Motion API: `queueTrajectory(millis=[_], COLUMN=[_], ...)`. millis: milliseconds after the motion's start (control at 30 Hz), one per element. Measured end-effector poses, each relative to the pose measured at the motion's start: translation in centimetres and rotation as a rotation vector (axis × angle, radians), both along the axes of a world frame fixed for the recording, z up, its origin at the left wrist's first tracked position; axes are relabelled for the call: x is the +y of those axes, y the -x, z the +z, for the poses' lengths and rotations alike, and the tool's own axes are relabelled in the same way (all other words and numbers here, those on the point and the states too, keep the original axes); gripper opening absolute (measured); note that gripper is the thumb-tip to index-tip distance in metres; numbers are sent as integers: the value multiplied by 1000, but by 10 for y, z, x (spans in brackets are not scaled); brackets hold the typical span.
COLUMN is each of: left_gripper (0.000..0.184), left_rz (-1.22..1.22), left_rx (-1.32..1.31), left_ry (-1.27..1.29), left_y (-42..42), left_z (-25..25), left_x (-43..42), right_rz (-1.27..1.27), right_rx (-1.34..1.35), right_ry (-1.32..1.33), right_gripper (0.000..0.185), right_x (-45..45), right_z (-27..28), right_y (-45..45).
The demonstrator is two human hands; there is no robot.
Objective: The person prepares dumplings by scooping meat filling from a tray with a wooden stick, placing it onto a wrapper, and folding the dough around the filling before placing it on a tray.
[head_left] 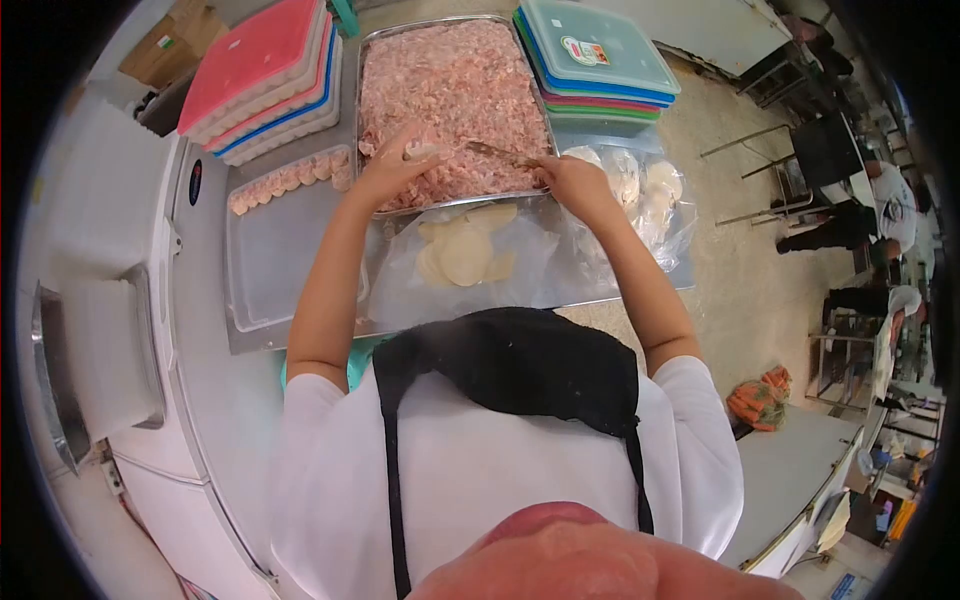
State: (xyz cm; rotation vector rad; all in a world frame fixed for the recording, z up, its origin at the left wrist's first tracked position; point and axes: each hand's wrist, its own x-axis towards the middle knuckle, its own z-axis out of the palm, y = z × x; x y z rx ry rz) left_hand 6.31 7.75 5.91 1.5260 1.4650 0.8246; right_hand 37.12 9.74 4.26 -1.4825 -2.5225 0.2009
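Observation:
My left hand (393, 172) is curled over the near left of a metal tray (462, 203), holding a pale round dough wrapper (425, 151). The tray is heaped with pinkish ground meat (450, 90). My right hand (582, 187), at the tray's right edge, grips a flat metal spreader (503, 154), its blade pointing left over the meat toward the wrapper. Between my forearms, overlapping round wrappers (462, 250) lie on a plastic sheet. On my left, a translucent plastic tray (290, 265) has a row of filled dumplings (290, 183) along its far edge.
Stacked lidded containers stand at the back left, topped by a red lid (255, 50), and at the back right under a pale green lid (595, 40). Bagged dough rounds (655, 195) lie right of my right hand. Several people work farther off to the right.

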Motion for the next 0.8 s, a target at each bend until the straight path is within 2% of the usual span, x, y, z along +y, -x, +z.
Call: queueTrajectory(millis=[67,167,267,367,400,467,500,600,667,733,767,800], left_gripper=[71,76,66,50,43,32,33,35,38,47,52,49], left_rz=[-43,-94,-80,-391,-390,-381,-323,-154,-64,-103,-127,-77], left_rx=[117,103,155,-74,-27,71,90,156,199,153,130,157], left_ry=[-338,-513,-713,-393,-380,-360,-317,-229,-200,-119,-75,-174], left_y=[2,-8,-14,-5,-6,-8,-8,-5,-5,2,3,2], left_z=[7,44,54,42,41,44,39,22,14,-2,-7,-4], left_x=[-6,-19,-22,-7,-9,-10,-10,-5,-3,9,11,8], right_rz=[-28,3,122,317,288,305,315,172,161,186,143,111], right_rx=[59,568,700,594,537,489,466,64,153,303,225,144], right_ry=[83,312,471,313,407,391,383,-135,-101,-49,2,41], right_gripper=[26,29,30,27,28,26,26,25,22,25,25,26], right_x=[-5,-23,-37,-41,-40,-22,-19,-34,-39,-26,-16,1], right_z=[24,63,83,62,62,63,68,78,63,19,0,-13], right_y=[-8,-11,-4,19,23,15,14,22,41,42,32,18])
